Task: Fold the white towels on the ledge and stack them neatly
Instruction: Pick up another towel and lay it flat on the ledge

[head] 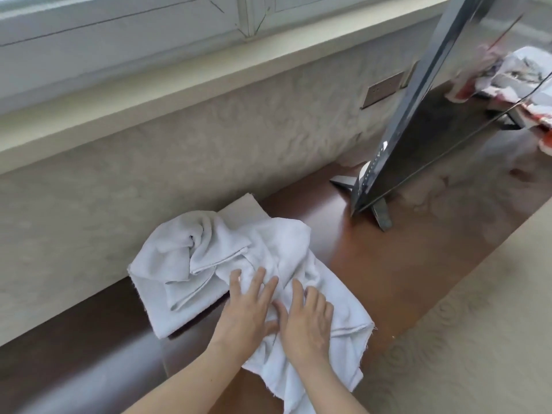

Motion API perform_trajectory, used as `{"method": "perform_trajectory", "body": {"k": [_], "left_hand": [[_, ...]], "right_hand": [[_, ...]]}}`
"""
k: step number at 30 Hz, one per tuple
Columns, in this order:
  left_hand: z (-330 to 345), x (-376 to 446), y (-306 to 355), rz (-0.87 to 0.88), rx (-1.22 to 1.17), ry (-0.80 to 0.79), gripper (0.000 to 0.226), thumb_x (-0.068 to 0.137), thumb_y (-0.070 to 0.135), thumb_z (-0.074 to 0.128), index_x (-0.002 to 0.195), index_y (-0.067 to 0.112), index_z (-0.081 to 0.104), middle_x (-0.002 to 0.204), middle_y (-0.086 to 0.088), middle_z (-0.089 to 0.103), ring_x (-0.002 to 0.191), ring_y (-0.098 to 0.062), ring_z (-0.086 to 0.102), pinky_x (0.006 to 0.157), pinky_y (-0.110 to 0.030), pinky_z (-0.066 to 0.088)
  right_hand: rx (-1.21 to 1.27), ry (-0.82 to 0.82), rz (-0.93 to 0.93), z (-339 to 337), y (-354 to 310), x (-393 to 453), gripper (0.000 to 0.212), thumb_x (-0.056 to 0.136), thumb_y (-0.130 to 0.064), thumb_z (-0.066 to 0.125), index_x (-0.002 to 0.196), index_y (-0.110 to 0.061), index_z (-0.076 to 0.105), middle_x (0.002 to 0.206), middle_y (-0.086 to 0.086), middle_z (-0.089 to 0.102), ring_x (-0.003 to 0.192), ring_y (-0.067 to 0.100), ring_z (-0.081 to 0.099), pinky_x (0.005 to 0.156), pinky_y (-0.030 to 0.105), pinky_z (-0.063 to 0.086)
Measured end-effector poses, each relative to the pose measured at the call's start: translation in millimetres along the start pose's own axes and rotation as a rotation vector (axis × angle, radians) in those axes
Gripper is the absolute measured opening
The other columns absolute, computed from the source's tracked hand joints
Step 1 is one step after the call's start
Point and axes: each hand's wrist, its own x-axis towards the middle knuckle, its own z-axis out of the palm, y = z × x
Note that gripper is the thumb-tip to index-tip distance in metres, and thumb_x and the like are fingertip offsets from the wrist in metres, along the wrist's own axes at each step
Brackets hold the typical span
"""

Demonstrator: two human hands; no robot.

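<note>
Brown ledge (373,264); tilted television (433,115) right; both flat-fingered hands, left hand (248,309), right hand (307,318), on crumpled white towels (209,264), perhaps two.

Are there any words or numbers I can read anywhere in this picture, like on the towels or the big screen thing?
No, there are none to read.
White towels: plain cloth, no tag or print showing.
Screen: only blurry reflections, no brand name visible.
Wall plate: blank, no markings that can be made out.
</note>
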Motion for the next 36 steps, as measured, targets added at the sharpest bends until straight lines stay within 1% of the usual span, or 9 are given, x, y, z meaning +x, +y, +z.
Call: {"method": "perform_trajectory", "body": {"k": [2, 5, 8, 11, 18, 22, 25, 29, 36], "left_hand": [[-8, -3, 0, 0.063, 0.086, 0.193, 0.034, 0.085, 0.048, 0.065, 0.111, 0.026, 0.065, 0.135, -0.002, 0.048, 0.133, -0.034, 0.037, 0.097, -0.06, 0.032], [-5, -4, -3, 0.011, -0.035, 0.293, 0.046, 0.064, 0.037, 0.088, 0.105, 0.026, 0.069, 0.126, 0.003, 0.046, 0.116, -0.028, 0.047, 0.085, -0.046, 0.043], [-3, -6, -5, -0.097, -0.261, 0.351, 0.073, 0.061, 0.021, 0.089, 0.123, 0.03, 0.052, 0.13, 0.007, 0.039, 0.095, -0.034, 0.054, 0.071, -0.031, 0.054], [-19, -15, -4, -0.091, -0.289, 0.484, 0.068, 0.063, 0.012, 0.086, 0.118, 0.03, 0.051, 0.122, 0.009, 0.046, 0.083, -0.035, 0.056, 0.056, -0.02, 0.049], [-51, -55, -4, -0.002, -0.347, 0.651, 0.059, 0.076, 0.0, 0.075, 0.122, 0.03, 0.055, 0.127, 0.007, 0.05, 0.092, -0.035, 0.05, 0.053, -0.03, 0.052], [-69, -101, -6, 0.003, -0.354, 0.745, 0.064, 0.072, -0.001, 0.078, 0.123, 0.031, 0.057, 0.129, 0.008, 0.052, 0.092, -0.034, 0.052, 0.054, -0.023, 0.047], [-70, -148, -16, -0.019, -0.356, 0.802, 0.066, 0.075, -0.002, 0.076, 0.127, 0.032, 0.054, 0.134, 0.008, 0.05, 0.097, -0.035, 0.05, 0.055, -0.032, 0.054], [-63, -230, -38, -0.087, -0.288, 0.916, 0.059, 0.076, -0.001, 0.075, 0.124, 0.03, 0.06, 0.13, 0.005, 0.056, 0.094, -0.034, 0.051, 0.071, -0.029, 0.054], [-16, -388, -66, -0.306, -0.33, 1.021, 0.06, 0.072, -0.002, 0.08, 0.118, 0.032, 0.063, 0.126, 0.008, 0.06, 0.092, -0.031, 0.053, 0.052, -0.024, 0.052]], "right_hand": [[0.044, 0.095, -0.034, 1, 2, 2, 0.044, 0.095, -0.047, 0.043, 0.118, -0.013, 0.059, 0.086, 0.006, 0.058, 0.072, 0.028, 0.057, 0.064, 0.04, 0.048], [0.106, 0.15, -0.048, 2, 5, 7, 0.028, 0.096, -0.037, 0.043, 0.11, -0.015, 0.052, 0.078, 0.004, 0.056, 0.065, 0.026, 0.056, 0.059, 0.038, 0.047], [0.144, 0.128, -0.06, 3, 8, 13, 0.019, 0.098, -0.031, 0.041, 0.105, -0.016, 0.049, 0.076, 0.003, 0.058, 0.062, 0.025, 0.058, 0.055, 0.037, 0.05], [0.165, 0.077, -0.03, -3, 12, 13, 0.017, 0.101, -0.028, 0.048, 0.104, -0.013, 0.057, 0.082, 0.003, 0.064, 0.068, 0.025, 0.063, 0.057, 0.037, 0.054], [0.354, 0.056, 0.11, -46, 18, -11, 0.027, 0.103, -0.023, 0.045, 0.121, -0.008, 0.057, 0.113, 0.009, 0.063, 0.107, 0.03, 0.059, 0.08, 0.038, 0.045], [0.449, 0.154, 0.115, -74, 4, -29, 0.024, 0.102, -0.017, 0.048, 0.12, -0.005, 0.058, 0.115, 0.012, 0.064, 0.109, 0.034, 0.057, 0.081, 0.035, 0.038], [0.479, 0.207, 0.076, -92, -17, -51, 0.022, 0.102, -0.015, 0.049, 0.119, -0.005, 0.058, 0.113, 0.012, 0.064, 0.107, 0.033, 0.057, 0.081, 0.035, 0.037], [0.489, 0.276, -0.063, -112, -64, -95, 0.023, 0.102, -0.016, 0.047, 0.118, -0.003, 0.058, 0.106, 0.01, 0.064, 0.096, 0.03, 0.058, 0.076, 0.036, 0.041], [0.439, 0.246, -0.34, -109, -177, -196, 0.017, 0.101, -0.015, 0.052, 0.113, -0.005, 0.059, 0.101, 0.008, 0.064, 0.091, 0.031, 0.06, 0.072, 0.035, 0.038]]}}
